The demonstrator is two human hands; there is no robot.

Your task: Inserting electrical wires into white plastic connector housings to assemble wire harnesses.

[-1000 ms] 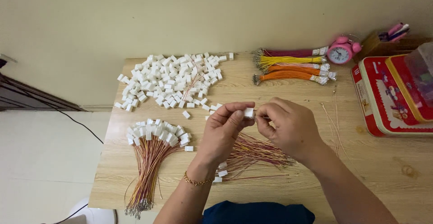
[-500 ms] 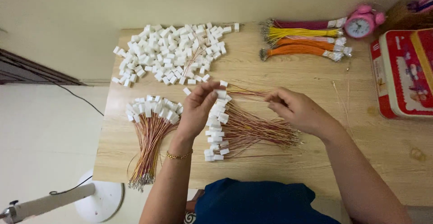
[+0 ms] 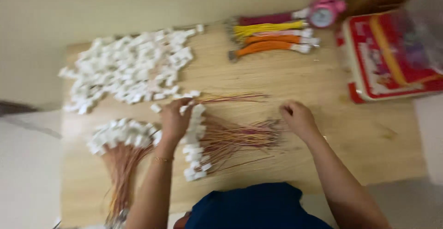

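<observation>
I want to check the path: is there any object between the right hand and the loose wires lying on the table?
No, nothing visible: the right hand is already at the free ends of the loose wires. The left hand rests at their white connector ends.

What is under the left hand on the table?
Under the left hand lies the white-plug end of a wire bundle on the wooden table. Whatever the fingers pinch is covered and blurred.

Pink clock (image 3: 324,13), red tin (image 3: 392,58)

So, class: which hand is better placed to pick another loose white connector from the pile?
Probably the left hand: it lies nearer the pile of loose white connectors, while the right hand rests at the far wire ends.
</observation>
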